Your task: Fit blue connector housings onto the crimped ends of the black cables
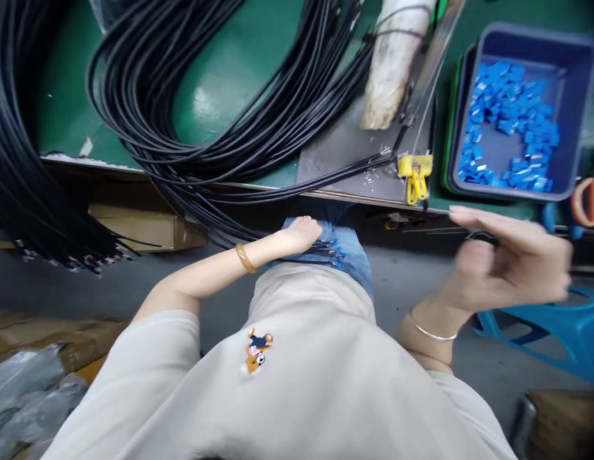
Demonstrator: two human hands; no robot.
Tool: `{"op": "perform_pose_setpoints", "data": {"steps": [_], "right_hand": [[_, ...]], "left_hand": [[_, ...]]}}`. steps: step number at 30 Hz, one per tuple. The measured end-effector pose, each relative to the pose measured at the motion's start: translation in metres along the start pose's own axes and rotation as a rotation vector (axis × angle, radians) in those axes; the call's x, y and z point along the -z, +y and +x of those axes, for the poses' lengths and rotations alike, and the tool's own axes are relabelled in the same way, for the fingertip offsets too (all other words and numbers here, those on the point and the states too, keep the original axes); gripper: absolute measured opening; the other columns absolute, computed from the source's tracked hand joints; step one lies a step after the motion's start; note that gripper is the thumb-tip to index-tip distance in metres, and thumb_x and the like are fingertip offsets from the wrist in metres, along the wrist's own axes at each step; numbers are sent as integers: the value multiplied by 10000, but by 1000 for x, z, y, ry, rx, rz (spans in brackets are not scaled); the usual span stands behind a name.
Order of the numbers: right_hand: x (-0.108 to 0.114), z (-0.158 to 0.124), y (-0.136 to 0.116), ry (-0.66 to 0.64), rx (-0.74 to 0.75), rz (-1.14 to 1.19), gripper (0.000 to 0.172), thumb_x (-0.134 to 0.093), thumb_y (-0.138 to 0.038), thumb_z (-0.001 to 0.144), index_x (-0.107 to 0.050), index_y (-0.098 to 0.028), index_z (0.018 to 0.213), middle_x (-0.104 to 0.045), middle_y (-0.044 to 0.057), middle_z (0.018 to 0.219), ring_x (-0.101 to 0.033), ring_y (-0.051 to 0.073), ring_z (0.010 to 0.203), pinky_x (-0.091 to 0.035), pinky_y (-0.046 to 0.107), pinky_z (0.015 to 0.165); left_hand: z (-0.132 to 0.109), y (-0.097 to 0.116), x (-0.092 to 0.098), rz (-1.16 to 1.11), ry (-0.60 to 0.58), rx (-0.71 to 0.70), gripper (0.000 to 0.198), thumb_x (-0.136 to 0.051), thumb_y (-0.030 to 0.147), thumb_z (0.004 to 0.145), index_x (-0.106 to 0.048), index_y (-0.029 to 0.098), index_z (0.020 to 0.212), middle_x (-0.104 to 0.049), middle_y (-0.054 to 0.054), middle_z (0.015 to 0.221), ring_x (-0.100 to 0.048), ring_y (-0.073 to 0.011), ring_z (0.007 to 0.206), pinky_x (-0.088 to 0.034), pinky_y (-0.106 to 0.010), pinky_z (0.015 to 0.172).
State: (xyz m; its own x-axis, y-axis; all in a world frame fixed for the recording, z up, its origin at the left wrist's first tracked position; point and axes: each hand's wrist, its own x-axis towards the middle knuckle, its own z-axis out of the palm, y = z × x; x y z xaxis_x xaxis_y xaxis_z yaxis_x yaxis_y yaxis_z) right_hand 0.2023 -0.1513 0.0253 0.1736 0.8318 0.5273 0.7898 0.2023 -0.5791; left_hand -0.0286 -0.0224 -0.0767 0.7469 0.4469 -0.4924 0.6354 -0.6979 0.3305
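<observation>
My left hand [301,233] rests on my lap, closed around the ends of a bundle of black cables [258,211] tipped with small blue connectors [331,250]. The cables loop up over the green table [220,83] in a big coil [191,128]. My right hand [512,259] hovers in the air by the table's front edge, blurred by motion, its fingers half curled with the index finger stretched out and nothing visible in it. It is just below a dark blue bin [579,115] filled with several small blue plastic parts [510,121].
A grey metal plate [345,153] with a yellow clip [414,172] sits at the table edge, with a tape-wrapped cylinder [393,70] above it. More black cables [23,179] hang at the left. A cardboard box [148,227] lies under the table and a blue stool [565,319] stands at the right.
</observation>
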Motion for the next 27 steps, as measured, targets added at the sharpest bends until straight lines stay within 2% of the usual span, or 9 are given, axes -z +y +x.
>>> {"op": "perform_pose_setpoints", "data": {"steps": [3, 8, 12, 14, 16, 18, 21, 24, 27], "right_hand": [[-21, 18, 7, 111, 149, -56, 320, -680, -260, 891, -669, -207, 1207, -750, 99, 1136, -695, 284, 1177, -562, 465, 1034], [-40, 35, 18, -23, 245, -121, 287, -735, -262, 863, -678, -216, 1140, -750, 64, 1179, -667, 280, 1240, -468, 567, 1152], [-47, 44, 16, -44, 263, -46, 91, -701, -165, 878, -691, -223, 947, -776, -27, 935, -735, 210, 1091, -361, 575, 1239], [-46, 46, 13, -21, 250, 30, 94, -686, -124, 876, -692, -218, 889, -769, -43, 874, -762, 173, 952, -390, 553, 1229], [-42, 45, 11, 1, 219, 135, 112, -683, -113, 868, -705, -218, 899, -765, -40, 835, -761, 155, 829, -523, 496, 1116], [-36, 42, 9, 9, 187, 238, 139, -686, -101, 849, -715, -220, 914, -744, -37, 757, -730, 143, 694, -635, 374, 841], [-21, 40, 4, 22, 239, 288, 188, -702, -77, 809, -721, -218, 932, -672, -47, 629, -593, 103, 500, -497, 251, 509], [-5, 41, -5, 18, 329, 218, 217, -709, -75, 801, -718, -225, 957, -619, -65, 560, -513, 84, 441, -427, 235, 467], [10, 46, -4, 20, 318, -36, 184, -721, -98, 815, -729, -231, 943, -693, -40, 641, -598, 94, 513, -467, 232, 524]], "left_hand": [[9, 1, -1, -79, 8, -14, 174, -587, 63, 813, -706, 137, 709, -718, -122, 740, -683, -227, 714, -406, -289, 622], [4, 14, 24, -276, 86, -134, 226, -579, 157, 845, -626, 189, 627, -607, 5, 584, -547, -133, 565, -339, -256, 583], [-4, 26, 53, -421, 178, -247, 272, -596, 292, 904, -607, 181, 656, -520, 52, 549, -422, -89, 520, -341, -225, 567], [-9, 30, 64, -509, 351, -280, 246, -603, 294, 916, -654, 168, 711, -547, 44, 563, -425, -88, 514, -333, -235, 552], [-15, 33, 69, -503, 563, -281, 203, -583, 262, 935, -705, 161, 809, -661, 6, 665, -533, -105, 572, -390, -240, 596], [-20, 34, 69, -427, 764, -238, 206, -543, 235, 962, -727, 159, 909, -744, -46, 824, -652, -140, 710, -462, -249, 685], [-22, 30, 68, -269, 960, -98, 247, -499, 241, 989, -732, 161, 964, -745, -68, 853, -689, -165, 768, -491, -268, 714], [-11, 20, 73, -111, 1013, 18, 278, -485, 267, 995, -743, 164, 987, -705, -58, 784, -666, -178, 710, -460, -285, 645], [10, 10, 85, -8, 1038, 116, 311, -471, 273, 992, -753, 152, 946, -684, -74, 783, -638, -193, 682, -397, -299, 588]]}}
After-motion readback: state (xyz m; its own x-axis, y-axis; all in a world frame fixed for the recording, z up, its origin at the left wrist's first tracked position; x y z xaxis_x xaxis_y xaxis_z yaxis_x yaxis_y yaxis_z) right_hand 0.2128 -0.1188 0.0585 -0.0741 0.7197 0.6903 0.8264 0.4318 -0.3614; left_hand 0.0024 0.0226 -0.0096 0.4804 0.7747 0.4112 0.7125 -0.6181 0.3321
